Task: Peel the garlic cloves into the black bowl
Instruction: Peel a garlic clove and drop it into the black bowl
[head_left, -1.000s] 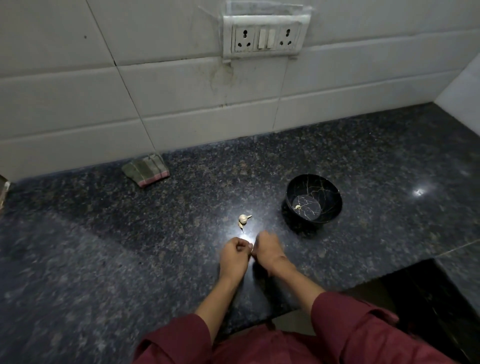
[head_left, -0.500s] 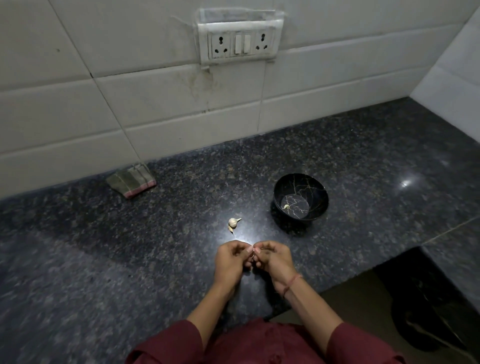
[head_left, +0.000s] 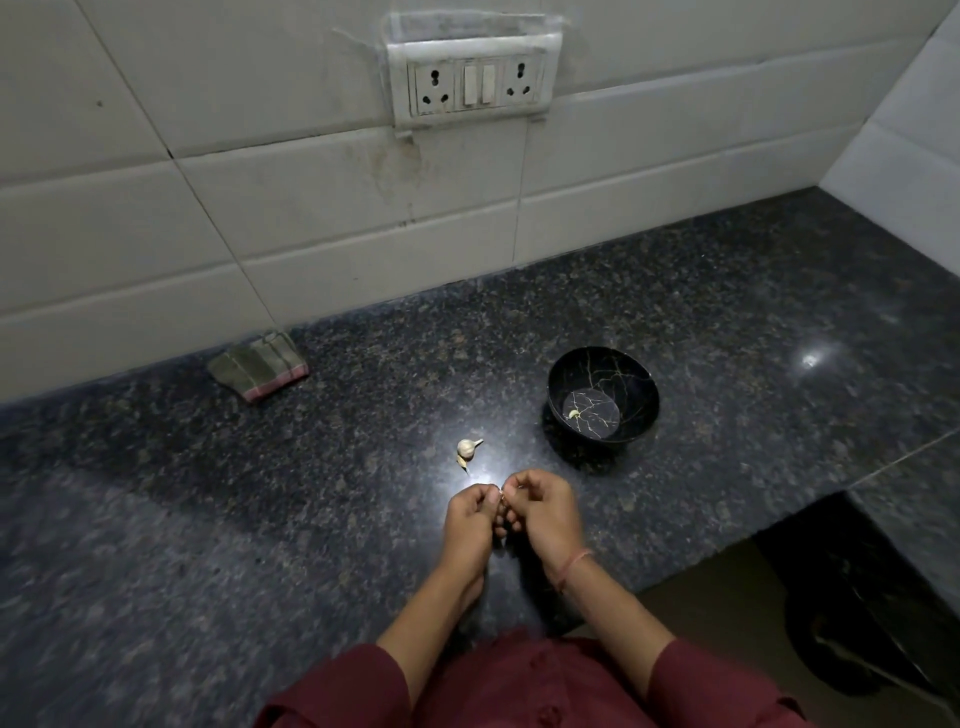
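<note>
Head view shows the left hand (head_left: 467, 519) and the right hand (head_left: 545, 512) close together over the dark surface (head_left: 311, 493), much as they were a second ago. What has changed is small: the right hand has turned a little, so the thread (head_left: 574, 564) on its wrist now shows. The curled fingers (head_left: 519, 480) of both hands meet in the middle and pinch a tiny garlic clove (head_left: 501, 500). It is too small to tell how much skin is still on it. The rest of the garlic (head_left: 467, 448) lies on the surface just past the fingers and a bit to their left, in the same spot as before. The black bowl (head_left: 639, 379) sits further away, to the right of the fingers, and it has not moved. One peeled clove (head_left: 573, 414) lies at the bottom of it, the same as a second ago, and no new one has gone in. So the peeling of this clove looks to be still going on, and the job seems far from done. I think the skin has to come off next, and then the clove can go across to the bowl. A folded cloth (head_left: 258, 365) lies well away to the left of the fingers, by the wall
</note>
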